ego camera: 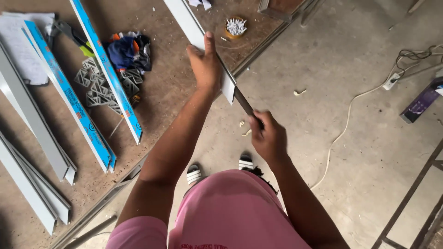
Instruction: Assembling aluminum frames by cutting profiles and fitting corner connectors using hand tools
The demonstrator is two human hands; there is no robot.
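Profile strip (194, 27) slants up-left, end overhanging workbench (161, 92).

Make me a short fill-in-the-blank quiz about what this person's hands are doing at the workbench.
1. The left hand presses a white strip against the ____.
2. The right hand holds a dark file against the strip's ____.
3. The strips lying left on the bench carry film coloured ____.

Missing words: workbench; end; blue

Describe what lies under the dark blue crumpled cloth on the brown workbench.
Grey plastic lattice corner pieces poke out beneath the dark blue crumpled cloth, beside a blue-taped strip; anything further under it is hidden.
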